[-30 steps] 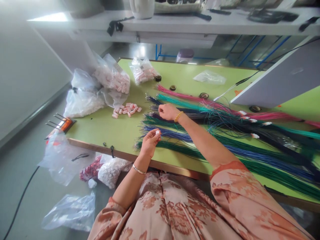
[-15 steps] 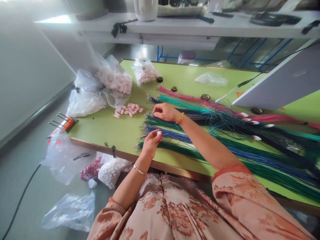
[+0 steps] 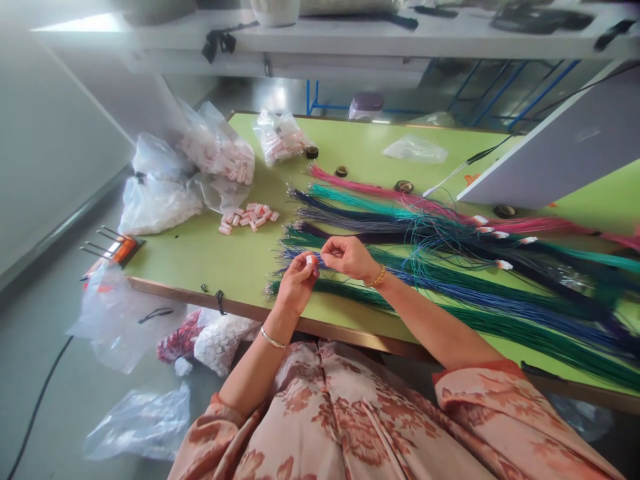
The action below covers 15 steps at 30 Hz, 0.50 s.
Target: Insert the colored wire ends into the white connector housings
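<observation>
Between thumb and fingers, my left hand (image 3: 295,283) pinches a small white connector housing (image 3: 309,260) above the near wire bundles. Just to its right is my right hand (image 3: 353,259), its fingertips pinched together close to the connector. A thin wire seems to be in that pinch, though it is too fine to make out clearly. Under and around both hands lie long bundles of wires: pink (image 3: 360,185), turquoise (image 3: 350,200), dark grey and black, blue (image 3: 400,279) and green (image 3: 360,297), with metal-tipped ends toward the left.
A pile of pale pink connector housings (image 3: 249,217) lies left of the wires, with plastic bags (image 3: 220,150) of more behind. Tape rolls (image 3: 404,187) sit at the back. An orange rack with metal prongs (image 3: 120,251) stands at the table's left corner. A grey panel (image 3: 555,140) rises at right.
My right hand has come from the dark wire ends back toward me, beside my left hand. My left hand keeps its hold on the connector. The view has shifted slightly.
</observation>
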Motion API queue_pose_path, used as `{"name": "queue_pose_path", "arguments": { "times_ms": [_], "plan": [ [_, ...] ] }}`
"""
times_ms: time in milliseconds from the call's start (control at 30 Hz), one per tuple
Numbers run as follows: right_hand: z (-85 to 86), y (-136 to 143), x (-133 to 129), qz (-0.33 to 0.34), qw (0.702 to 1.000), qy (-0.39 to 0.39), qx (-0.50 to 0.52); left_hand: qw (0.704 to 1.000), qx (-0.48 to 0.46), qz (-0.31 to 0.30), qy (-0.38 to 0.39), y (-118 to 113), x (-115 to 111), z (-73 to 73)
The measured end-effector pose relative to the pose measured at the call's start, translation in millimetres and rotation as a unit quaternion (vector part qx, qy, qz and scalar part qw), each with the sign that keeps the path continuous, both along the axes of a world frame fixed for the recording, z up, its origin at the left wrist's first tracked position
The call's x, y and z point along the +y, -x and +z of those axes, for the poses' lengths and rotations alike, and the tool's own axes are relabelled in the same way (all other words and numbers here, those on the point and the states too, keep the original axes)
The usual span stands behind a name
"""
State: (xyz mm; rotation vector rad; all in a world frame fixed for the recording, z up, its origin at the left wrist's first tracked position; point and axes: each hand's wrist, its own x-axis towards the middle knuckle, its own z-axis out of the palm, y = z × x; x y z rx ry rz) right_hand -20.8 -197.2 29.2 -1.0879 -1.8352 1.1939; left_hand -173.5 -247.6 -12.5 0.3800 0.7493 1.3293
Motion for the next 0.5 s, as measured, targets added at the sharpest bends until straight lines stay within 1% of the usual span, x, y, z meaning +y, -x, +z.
{"name": "queue_pose_path", "arguments": {
  "times_ms": [200,367,500],
  "plan": [
    [-13.4,-4,-12,-0.017,1.000,-0.012,0.000,1.000,-0.001,-0.009,0.021,-3,-1,2.9],
    [-21.5,-4,-14,-0.037,0.999,-0.031,-0.007,1.000,0.002,-0.009,0.018,-4,-1,2.5],
    [-24.3,-4,-15,-0.046,0.998,-0.029,-0.008,1.000,0.011,-0.012,0.015,-5,0,1.3]
  ]
}}
